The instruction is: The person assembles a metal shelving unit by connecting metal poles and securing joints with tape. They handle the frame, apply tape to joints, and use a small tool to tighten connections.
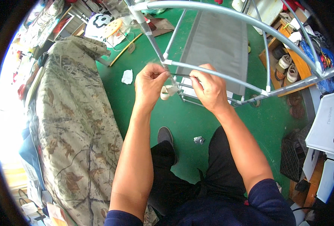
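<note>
Strip [183,75], dark and thin, runs between my hands beside the frame's near tube [244,82]. Left hand [149,86] pinches one side, right hand [211,90] the other, hands slightly apart. I'd keep both pinches firm and the line straight so nothing slips.

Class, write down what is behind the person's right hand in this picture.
A grey fabric panel and the green floor show past the right hand; whatever is directly behind it is covered and cannot be seen.
</note>
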A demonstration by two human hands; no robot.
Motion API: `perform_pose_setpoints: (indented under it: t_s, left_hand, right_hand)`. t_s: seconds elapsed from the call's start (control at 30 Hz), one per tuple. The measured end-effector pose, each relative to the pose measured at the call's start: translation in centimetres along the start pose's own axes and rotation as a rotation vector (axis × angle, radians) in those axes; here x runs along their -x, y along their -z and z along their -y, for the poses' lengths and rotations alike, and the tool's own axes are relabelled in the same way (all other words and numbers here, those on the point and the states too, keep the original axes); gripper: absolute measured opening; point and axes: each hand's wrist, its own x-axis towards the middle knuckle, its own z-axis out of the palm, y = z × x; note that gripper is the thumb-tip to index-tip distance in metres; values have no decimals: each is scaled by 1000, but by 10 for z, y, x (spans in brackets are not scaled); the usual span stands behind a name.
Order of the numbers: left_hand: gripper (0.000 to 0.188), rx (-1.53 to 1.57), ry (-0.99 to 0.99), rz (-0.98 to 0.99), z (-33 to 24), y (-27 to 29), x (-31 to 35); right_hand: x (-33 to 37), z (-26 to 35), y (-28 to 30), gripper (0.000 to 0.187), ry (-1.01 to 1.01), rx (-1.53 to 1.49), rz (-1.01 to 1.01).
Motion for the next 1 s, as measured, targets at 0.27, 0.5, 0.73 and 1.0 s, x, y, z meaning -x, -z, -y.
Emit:
perform_pose_setpoints:
  t_s: [0.27,0.5,0.73,1.0]
  left_hand:
    - [6,-79,31,-1,-4,0,2]
    - [10,20,45,18,3,1,0]
    - [11,47,47,42,6,2,-3]
    - [11,29,68,70,-1,4,-2]
  right_hand:
    - [-8,-2,-3,16,21,13,-5]
    - [-21,-11,-20,13,52,-38,-11]
    - [-29,-13,-26,12,76,-61,7]
    - [-32,-18,-30,15,119,-59,-7]
